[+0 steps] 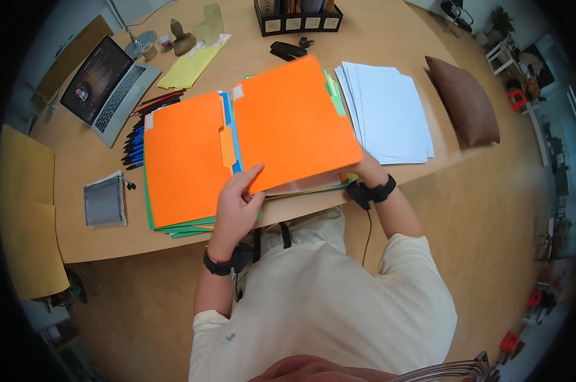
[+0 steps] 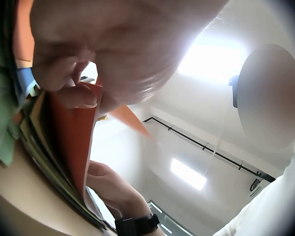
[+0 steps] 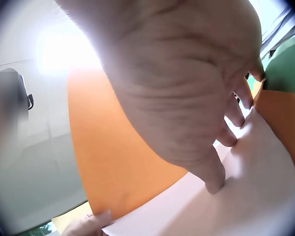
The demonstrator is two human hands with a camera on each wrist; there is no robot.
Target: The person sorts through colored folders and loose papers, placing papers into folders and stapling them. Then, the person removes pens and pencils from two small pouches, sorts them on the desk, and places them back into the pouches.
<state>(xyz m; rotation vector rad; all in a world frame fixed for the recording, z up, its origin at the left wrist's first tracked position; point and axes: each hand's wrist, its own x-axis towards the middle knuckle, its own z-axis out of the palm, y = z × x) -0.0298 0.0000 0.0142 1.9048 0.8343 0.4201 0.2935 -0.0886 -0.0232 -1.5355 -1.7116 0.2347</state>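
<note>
My left hand (image 1: 237, 207) pinches the lower left corner of the raised cover of an orange file folder (image 1: 294, 121). In the left wrist view, its fingers (image 2: 78, 96) bend over the folder's edge. My right hand (image 1: 367, 169) reaches under that cover from the right, its fingers hidden there in the head view. The right wrist view shows this hand (image 3: 187, 93) spread over a white sheet (image 3: 255, 167) inside the folder, thumb and fingertips on the paper. A second orange folder (image 1: 186, 159) lies to the left on a stack of coloured folders.
A stack of white paper (image 1: 390, 114) lies right of the folders, beside a brown cushion (image 1: 463, 102). Pens (image 1: 134, 143), a laptop (image 1: 106, 92) and a grey pouch (image 1: 105, 200) are on the left. Behind stand a black stapler (image 1: 288, 50) and a desk organizer (image 1: 299, 19).
</note>
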